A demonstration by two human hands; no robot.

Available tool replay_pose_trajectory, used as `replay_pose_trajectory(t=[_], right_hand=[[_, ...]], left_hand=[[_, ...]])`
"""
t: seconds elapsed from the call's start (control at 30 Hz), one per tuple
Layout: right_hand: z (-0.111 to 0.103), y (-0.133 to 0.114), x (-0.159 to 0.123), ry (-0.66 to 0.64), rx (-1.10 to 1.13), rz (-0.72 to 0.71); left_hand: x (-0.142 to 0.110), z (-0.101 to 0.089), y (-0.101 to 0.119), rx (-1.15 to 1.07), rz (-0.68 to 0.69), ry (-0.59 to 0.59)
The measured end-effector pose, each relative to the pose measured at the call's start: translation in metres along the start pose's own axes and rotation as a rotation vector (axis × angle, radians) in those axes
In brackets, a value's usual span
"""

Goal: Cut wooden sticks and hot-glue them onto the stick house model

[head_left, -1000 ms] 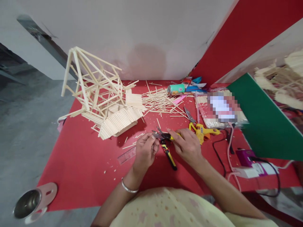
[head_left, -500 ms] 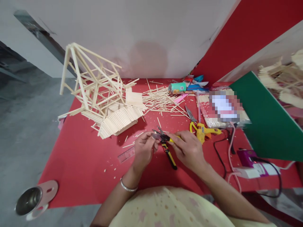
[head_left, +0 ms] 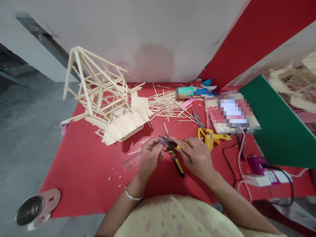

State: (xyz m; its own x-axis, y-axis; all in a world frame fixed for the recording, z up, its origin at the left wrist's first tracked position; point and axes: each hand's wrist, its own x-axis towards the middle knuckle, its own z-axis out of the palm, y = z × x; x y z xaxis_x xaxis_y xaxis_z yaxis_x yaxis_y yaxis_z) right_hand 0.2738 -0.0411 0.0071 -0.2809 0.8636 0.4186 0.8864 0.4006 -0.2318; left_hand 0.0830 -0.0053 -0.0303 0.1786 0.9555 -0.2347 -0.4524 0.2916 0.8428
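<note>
My right hand [head_left: 197, 156] is closed round one yellow handle of a pair of hand snips [head_left: 177, 164]. The snips' other yellow-and-black handle slants down toward me, away from the palm, and their dark blades point away, spread apart. My left hand [head_left: 151, 154] pinches a small greyish, see-through piece [head_left: 163, 142] right beside the blades; its exact kind is unclear. A clear ruler [head_left: 131, 162] lies flat by the left wrist. Past the hands, at left, stands a frame of thin wooden sticks [head_left: 98, 85] with a slatted roof [head_left: 127, 126].
Loose sticks [head_left: 165, 105] are heaped behind the hands, near a green can [head_left: 184, 92]. To the right lie scissors [head_left: 199, 120], a yellow glue gun [head_left: 211, 137] with its cord, and a power strip [head_left: 261, 179]. A mug [head_left: 37, 207] stands at the near left corner of the red table [head_left: 81, 184].
</note>
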Motion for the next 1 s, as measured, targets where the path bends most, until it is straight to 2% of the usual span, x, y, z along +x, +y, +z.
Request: replay_pose_trajectory(t=[0.3, 0.47, 0.73, 0.83, 0.93, 1.0], right_hand=[[0.000, 0.001, -0.002, -0.007, -0.039, 0.006], [-0.001, 0.003, -0.003, -0.017, -0.059, -0.009], [-0.005, 0.003, -0.003, 0.037, -0.111, -0.047], [-0.005, 0.012, -0.004, 0.041, -0.176, -0.060], [-0.010, 0.035, -0.005, 0.075, -0.331, 0.056], [-0.017, 0.049, -0.006, 0.171, -0.383, 0.171]], left_hand=[[0.001, 0.004, 0.007, 0.121, 0.014, -0.037], [0.000, 0.001, 0.007, 0.211, 0.030, -0.020], [-0.007, 0.004, 0.009, 0.036, -0.041, -0.037], [-0.010, 0.008, 0.016, -0.020, -0.090, -0.036], [-0.012, 0.009, 0.024, -0.038, -0.092, -0.068], [-0.012, 0.008, 0.025, -0.037, -0.071, -0.068]])
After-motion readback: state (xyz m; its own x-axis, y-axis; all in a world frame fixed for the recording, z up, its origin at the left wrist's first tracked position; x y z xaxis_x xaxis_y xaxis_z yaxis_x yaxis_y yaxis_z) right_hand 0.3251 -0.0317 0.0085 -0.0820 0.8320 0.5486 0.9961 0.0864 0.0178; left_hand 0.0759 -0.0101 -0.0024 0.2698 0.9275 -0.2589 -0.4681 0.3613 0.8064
